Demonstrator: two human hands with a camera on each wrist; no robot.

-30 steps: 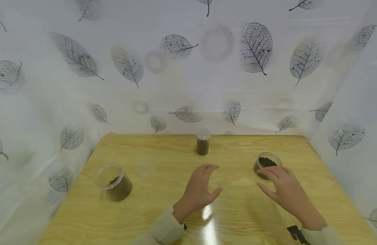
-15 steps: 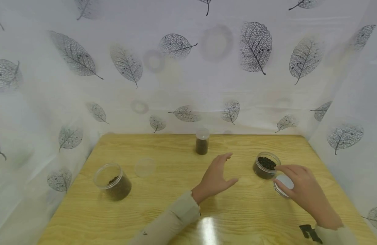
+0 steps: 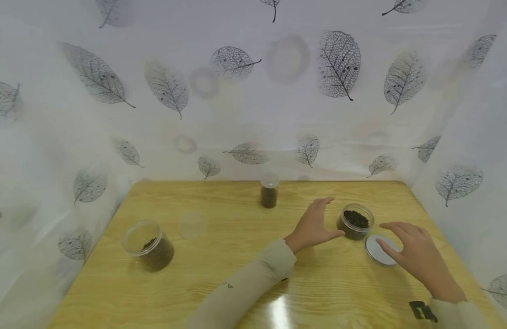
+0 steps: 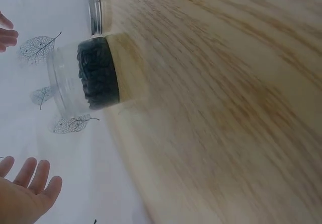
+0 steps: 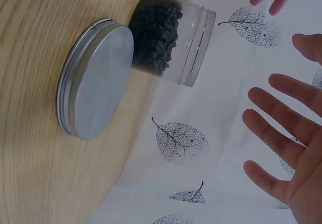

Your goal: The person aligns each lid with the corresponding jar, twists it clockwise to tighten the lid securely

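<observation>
An uncovered clear jar (image 3: 355,221) of dark pellets stands on the right side of the table. Just in front of it lies a round silver screw lid (image 3: 378,253), top face up. My left hand (image 3: 312,226) is to the left of this jar, fingers spread and thumb tip close to the jar's side. Over the lid's right edge hovers my right hand (image 3: 418,256), its fingers parted and holding nothing. In the right wrist view, the lid (image 5: 100,83) sits beside the jar (image 5: 156,32), away from the relaxed fingers (image 5: 287,121).
A larger open jar (image 3: 156,253) with dark contents stands at the left. Behind it to the right lies a translucent disc (image 3: 193,224). A narrow jar (image 3: 269,196) with a pale top stands near the back edge. Leaf-patterned curtains (image 3: 253,105) enclose the wooden table (image 3: 220,260).
My left hand has moved right and away from me, up to the pellet jar. My right hand has drawn rightward off the jar, and the silver lid, hidden at first, now shows on the table.
</observation>
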